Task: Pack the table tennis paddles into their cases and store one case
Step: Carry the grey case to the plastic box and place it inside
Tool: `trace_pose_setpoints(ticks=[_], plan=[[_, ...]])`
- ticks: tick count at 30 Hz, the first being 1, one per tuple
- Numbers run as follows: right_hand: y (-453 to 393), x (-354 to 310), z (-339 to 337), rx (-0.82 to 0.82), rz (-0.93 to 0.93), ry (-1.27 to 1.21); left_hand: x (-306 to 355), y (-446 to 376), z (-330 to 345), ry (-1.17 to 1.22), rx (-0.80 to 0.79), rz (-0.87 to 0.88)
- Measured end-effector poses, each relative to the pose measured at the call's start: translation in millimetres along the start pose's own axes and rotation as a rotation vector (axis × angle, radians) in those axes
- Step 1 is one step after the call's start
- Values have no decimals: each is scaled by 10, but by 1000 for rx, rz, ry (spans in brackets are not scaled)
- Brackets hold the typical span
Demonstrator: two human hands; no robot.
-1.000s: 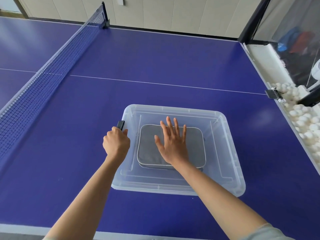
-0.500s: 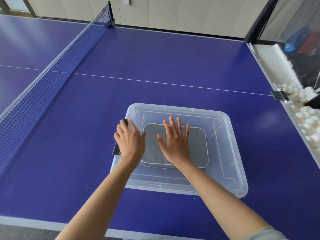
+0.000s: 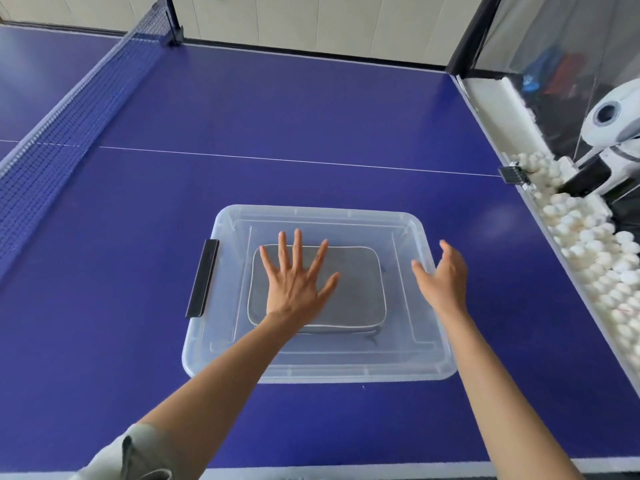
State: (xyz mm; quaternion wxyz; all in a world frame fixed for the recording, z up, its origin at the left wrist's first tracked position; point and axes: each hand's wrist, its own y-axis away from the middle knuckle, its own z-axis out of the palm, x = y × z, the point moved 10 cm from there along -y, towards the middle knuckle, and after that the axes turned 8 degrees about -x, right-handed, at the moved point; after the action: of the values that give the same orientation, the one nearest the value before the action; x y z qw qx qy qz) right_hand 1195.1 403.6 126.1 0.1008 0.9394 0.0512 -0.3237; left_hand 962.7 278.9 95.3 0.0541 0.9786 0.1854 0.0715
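Note:
A grey zipped paddle case (image 3: 356,289) lies flat inside a clear plastic bin (image 3: 311,374) on the blue table tennis table (image 3: 277,109). The bin has a clear lid on it, and a black latch (image 3: 202,278) sits on its left side. My left hand (image 3: 294,282) lies flat on the lid with fingers spread, right above the case. Over the bin's right edge, my right hand (image 3: 441,275) is open and holds nothing. No paddle or second case is in view.
The net (image 3: 69,126) runs along the left. A trough of several white balls (image 3: 588,251) lines the table's right edge, with a white ball machine (image 3: 613,133) behind it. The table's near edge is just below my forearms.
My left hand left the black latch and moved onto the middle of the lid. My right hand lifted off the lid and moved to the bin's right edge.

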Motion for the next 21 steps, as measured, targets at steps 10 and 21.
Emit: trace_pose_setpoints(ticks=[10, 21], plan=[[-25, 469, 120, -24, 231, -390, -4, 9, 11, 15, 6, -10], [-6, 206, -81, -14, 84, -73, -16, 4, 6, 28, 26, -20]])
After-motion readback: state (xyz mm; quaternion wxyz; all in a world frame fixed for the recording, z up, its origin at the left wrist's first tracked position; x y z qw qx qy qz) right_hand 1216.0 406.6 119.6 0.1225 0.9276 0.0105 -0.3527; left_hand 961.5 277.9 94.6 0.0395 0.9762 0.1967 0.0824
